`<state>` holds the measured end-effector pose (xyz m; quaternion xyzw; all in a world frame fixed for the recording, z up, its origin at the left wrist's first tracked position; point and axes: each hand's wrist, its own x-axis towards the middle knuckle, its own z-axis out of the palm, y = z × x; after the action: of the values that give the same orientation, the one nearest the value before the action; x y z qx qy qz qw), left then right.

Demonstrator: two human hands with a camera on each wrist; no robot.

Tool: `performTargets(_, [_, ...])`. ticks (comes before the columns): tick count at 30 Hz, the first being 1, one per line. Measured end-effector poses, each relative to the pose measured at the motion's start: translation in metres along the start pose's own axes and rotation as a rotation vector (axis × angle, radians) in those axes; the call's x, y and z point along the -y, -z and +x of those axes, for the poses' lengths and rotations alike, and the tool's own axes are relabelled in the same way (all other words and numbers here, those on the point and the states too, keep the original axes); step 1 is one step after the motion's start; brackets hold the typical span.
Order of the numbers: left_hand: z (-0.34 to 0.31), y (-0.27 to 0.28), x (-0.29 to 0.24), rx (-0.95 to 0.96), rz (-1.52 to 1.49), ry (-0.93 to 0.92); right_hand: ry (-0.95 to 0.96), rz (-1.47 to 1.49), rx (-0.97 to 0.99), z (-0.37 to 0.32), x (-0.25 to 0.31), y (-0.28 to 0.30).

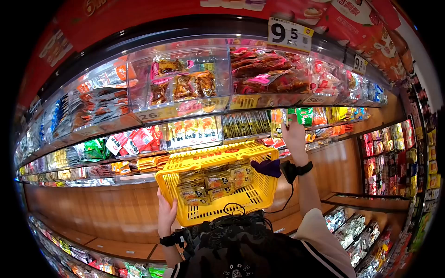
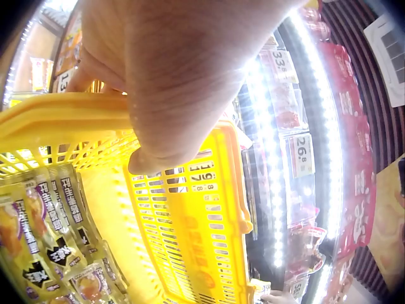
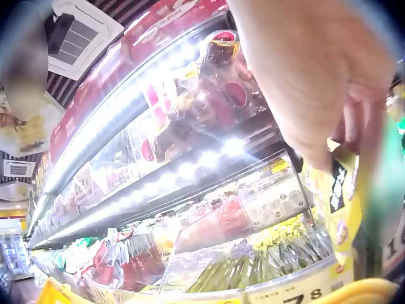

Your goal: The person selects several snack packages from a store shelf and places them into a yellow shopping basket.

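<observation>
A yellow plastic basket [image 1: 169,172] is tilted toward the shelves in front of my body. My left hand [image 1: 167,211] grips its left rim; in the left wrist view the thumb lies over the inner side of the rim. Several yellow snack packets [image 1: 218,180] lie inside, printed with black labels. My right hand [image 1: 295,135] is raised at the lower shelf row, beyond the basket's far right corner. Between its fingers it pinches a yellow snack packet [image 3: 342,202], partly hidden by the fingers in the right wrist view.
Clear bins of packaged meat snacks [image 1: 183,81] overhang the lower row. Below them stand upright dark-green packets [image 1: 245,125] and green bags [image 1: 304,116]. A dark purple cloth [image 1: 266,168] hangs at the basket's right rim. A black cable [image 1: 282,204] runs from the right wrist.
</observation>
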<state>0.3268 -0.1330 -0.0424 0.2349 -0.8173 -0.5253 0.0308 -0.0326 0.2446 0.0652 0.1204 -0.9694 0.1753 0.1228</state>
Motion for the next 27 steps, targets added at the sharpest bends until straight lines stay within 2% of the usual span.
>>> performTargets(2, [0.0, -0.001, 0.001, -0.009, 0.012, 0.007, 0.092, -0.144, -0.11, 0.007, 0.012, -0.004])
performTargets(3, [0.0, -0.001, 0.002, -0.01, 0.018, 0.003, 0.096, -0.144, -0.108, 0.01, 0.016, -0.008])
performTargets(5, [0.0, -0.001, 0.002, -0.01, 0.024, 0.001, 0.096, -0.363, -0.125, 0.015, 0.022, -0.014])
performTargets(8, [0.0, 0.0, -0.001, 0.004, -0.011, 0.014, 0.211, -0.359, -0.141, 0.025, 0.013, -0.028])
performTargets(12, [0.0, 0.0, 0.004, 0.011, -0.009, 0.015, 0.225, -0.343, -0.207, 0.033, 0.007, -0.052])
performTargets(14, [0.001, 0.001, 0.002, 0.01, -0.006, 0.02, 0.362, -0.361, -0.262, 0.034, 0.004, -0.061])
performTargets(15, [0.0, 0.001, 0.0, 0.006, -0.008, 0.014, 0.365, -0.36, -0.26, 0.034, 0.005, -0.063])
performTargets(17, [0.0, 0.002, -0.002, 0.003, -0.01, 0.008, 0.271, -0.441, -0.058, 0.033, 0.007, -0.067])
performTargets(21, [0.001, 0.0, 0.002, 0.01, -0.061, 0.023, 0.36, -0.513, -0.05, 0.032, 0.014, -0.071])
performTargets(25, [0.001, 0.0, 0.001, -0.011, 0.0, -0.002, 0.253, -0.402, 0.052, 0.035, 0.01, -0.089])
performTargets(27, [0.0, 0.0, -0.001, -0.019, 0.002, 0.0, 0.065, -0.314, 0.088, 0.037, 0.011, -0.092])
